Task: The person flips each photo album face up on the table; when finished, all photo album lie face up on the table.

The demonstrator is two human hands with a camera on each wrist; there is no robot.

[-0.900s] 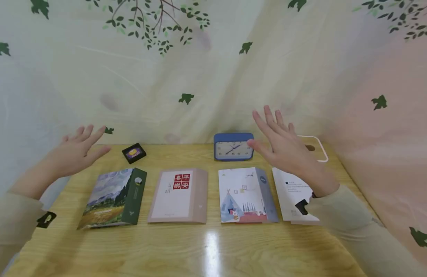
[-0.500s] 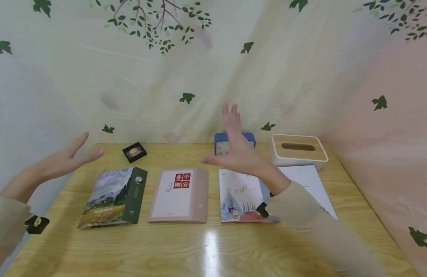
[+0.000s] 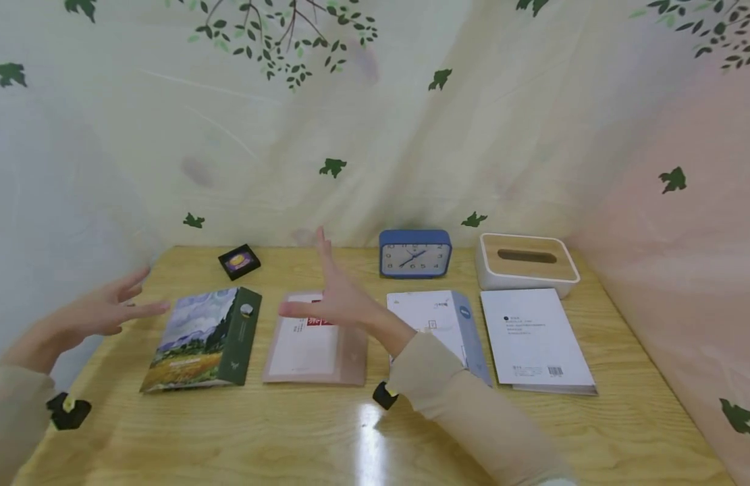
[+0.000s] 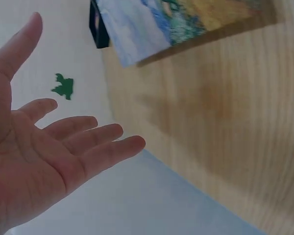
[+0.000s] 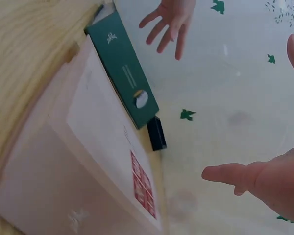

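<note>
My left hand (image 3: 101, 312) hovers with spread fingers just left of the landscape-covered book with a green spine (image 3: 198, 337). In the left wrist view its palm faces up and holds nothing. My right hand (image 3: 344, 297) is held over the pale pink book with red characters (image 3: 302, 351), hiding part of its top; its thumb and fingers stand apart with nothing between them. My right forearm covers part of the book with a blue-grey spine (image 3: 423, 310). Farther right lies a white book (image 3: 535, 337), its printed text and barcode showing.
Along the back of the wooden table (image 3: 277, 439) stand a small black box with a purple picture (image 3: 239, 261), a blue alarm clock (image 3: 414, 254) and a white tissue box with a wooden top (image 3: 526, 260). A leaf-patterned curtain (image 3: 381, 135) hangs behind.
My right hand has swept left from over the white book, past the clock, to the pink book. My left hand has dropped slightly and turned, staying beside the landscape book. The books have not moved.
</note>
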